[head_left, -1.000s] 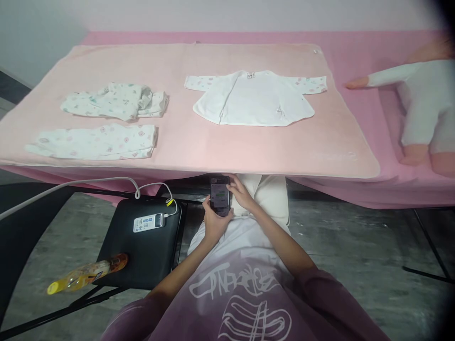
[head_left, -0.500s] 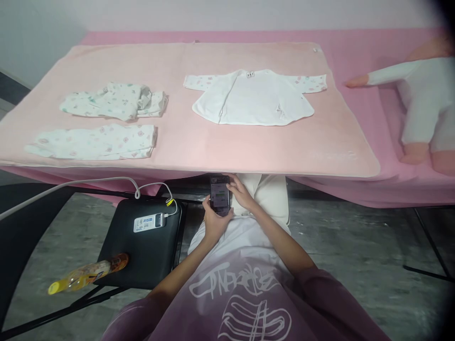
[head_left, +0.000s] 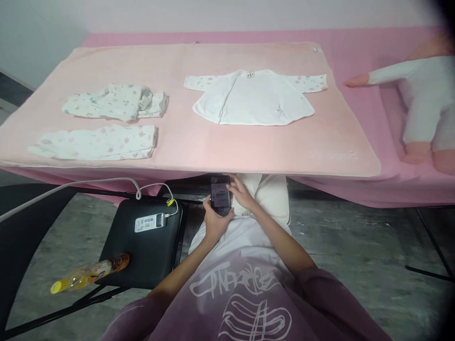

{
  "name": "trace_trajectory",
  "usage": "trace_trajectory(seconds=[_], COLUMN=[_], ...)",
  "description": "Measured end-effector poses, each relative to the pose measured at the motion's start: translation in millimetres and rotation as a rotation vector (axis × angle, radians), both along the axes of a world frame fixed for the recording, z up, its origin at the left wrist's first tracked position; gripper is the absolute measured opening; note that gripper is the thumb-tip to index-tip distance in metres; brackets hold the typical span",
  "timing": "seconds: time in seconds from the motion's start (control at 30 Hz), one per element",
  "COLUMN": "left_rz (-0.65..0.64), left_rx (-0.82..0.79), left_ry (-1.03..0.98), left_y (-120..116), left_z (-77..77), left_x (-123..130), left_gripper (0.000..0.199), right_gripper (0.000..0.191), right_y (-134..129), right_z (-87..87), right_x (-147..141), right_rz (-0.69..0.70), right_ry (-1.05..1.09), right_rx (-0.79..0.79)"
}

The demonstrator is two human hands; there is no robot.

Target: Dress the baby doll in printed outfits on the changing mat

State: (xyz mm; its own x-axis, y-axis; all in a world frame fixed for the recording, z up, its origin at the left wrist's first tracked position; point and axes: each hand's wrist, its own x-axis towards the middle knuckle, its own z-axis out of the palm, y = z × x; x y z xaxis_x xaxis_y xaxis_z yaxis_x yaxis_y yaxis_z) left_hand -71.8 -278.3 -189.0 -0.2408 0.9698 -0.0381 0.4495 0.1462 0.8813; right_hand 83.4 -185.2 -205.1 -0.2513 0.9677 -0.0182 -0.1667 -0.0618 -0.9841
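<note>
A dark smartphone (head_left: 220,196) with a lit screen is held upright over my lap, just below the table's front edge. My left hand (head_left: 215,221) grips its lower left corner, thumb across the bottom. At its right side my right hand (head_left: 241,193) holds on, with the thumb at the screen's edge. What the screen says is too small to read. Beyond the hands, a white baby jacket (head_left: 259,99) with patterned sleeves lies spread on a peach mat (head_left: 227,149). To its left rest a folded green-patterned garment (head_left: 113,102) and a folded pink-patterned garment (head_left: 97,143).
A baby doll (head_left: 423,102) in white lies on the pink tablecloth (head_left: 362,57) at the right. On the black stool (head_left: 142,258) to my left are a white power bank (head_left: 150,222) with a cable (head_left: 106,180) and a yellow-capped bottle (head_left: 88,274).
The view has shifted very slightly. Both hands keep their hold on the smartphone, and the text pattern on its screen looks different. The garments have stayed in place.
</note>
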Motion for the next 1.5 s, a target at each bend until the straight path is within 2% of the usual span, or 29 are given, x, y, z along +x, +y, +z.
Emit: trace_trajectory(seconds=[0.53,1.1,1.5], left_rz=[-0.013,-0.011,-0.009], left_rx=[-0.01,-0.003,-0.025], left_ry=[-0.019,-0.021,-0.018], left_y=[0.8,0.9,1.4], left_z=[-1.1,-2.1,-3.1], left_x=[-1.1,-0.5,-1.2], left_gripper=[0.101,0.101,0.102], right_gripper=[0.052,0.054,0.054], right_y=[-0.5,-0.4,-2.3], right_z=[0.4,-9.0,-0.5], right_x=[-0.7,-1.4,-0.6], right_rz=[0.008,0.009,0.01], right_ry=[0.01,0.017,0.029], right_rx=[-0.001,0.02,0.01])
